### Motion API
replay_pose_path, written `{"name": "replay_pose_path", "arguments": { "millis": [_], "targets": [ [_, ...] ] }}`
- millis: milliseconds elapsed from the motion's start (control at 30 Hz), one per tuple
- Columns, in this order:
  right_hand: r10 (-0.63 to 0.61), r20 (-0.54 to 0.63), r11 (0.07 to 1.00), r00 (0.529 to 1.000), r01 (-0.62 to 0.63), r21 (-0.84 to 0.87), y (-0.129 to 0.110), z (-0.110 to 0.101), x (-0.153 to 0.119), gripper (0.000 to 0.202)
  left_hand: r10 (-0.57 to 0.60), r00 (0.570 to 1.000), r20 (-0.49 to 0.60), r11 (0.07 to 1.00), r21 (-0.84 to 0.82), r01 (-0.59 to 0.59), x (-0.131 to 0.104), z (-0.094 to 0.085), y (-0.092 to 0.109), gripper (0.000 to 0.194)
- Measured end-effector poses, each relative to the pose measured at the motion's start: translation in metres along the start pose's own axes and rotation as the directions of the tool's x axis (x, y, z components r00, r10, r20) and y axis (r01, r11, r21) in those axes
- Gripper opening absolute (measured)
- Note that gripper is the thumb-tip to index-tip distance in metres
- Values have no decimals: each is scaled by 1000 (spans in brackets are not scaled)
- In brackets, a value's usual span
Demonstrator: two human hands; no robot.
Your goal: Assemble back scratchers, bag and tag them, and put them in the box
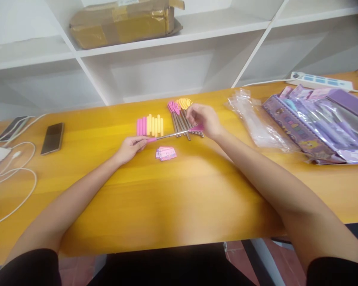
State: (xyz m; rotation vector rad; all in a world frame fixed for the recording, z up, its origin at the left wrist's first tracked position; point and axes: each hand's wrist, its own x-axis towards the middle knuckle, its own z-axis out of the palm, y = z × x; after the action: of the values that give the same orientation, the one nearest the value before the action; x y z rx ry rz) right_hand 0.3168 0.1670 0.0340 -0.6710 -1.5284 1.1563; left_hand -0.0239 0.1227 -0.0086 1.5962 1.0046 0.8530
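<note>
A thin metal rod with a pink grip at one end and a pink head at the other, which looks like a back scratcher (173, 134), lies level between my hands. My left hand (131, 148) is closed around its pink grip. My right hand (205, 120), fingers curled, holds the pink head, part of which the hand hides. Just behind the rod is a row of pink and yellow tubes (150, 125). Several more metal rods with pink and yellow curved heads (181, 117) lie beside them, partly behind my right hand. In front rest small pink printed cards (166, 153).
On the right, clear plastic bags (250, 119) lie against a purple printed box (300, 129) of packaged items. Behind it sits a power strip (322, 81). A phone (52, 138) and white cables (32, 186) are on the left. White shelving (173, 37) holding a taped carton (122, 24) borders the table's back.
</note>
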Motion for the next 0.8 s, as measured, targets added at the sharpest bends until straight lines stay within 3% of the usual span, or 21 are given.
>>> {"name": "replay_pose_path", "arguments": {
  "millis": [533,800],
  "targets": [
    [15,-16,999,1000,-16,-40,17,25,-24,55,56,997,52,952,298,-69,-4,6,17,51],
    [2,-25,1000,1000,-3,-31,6,40,-33,56,52,997,51,956,286,-64,-5,5,14,50]
  ]
}}
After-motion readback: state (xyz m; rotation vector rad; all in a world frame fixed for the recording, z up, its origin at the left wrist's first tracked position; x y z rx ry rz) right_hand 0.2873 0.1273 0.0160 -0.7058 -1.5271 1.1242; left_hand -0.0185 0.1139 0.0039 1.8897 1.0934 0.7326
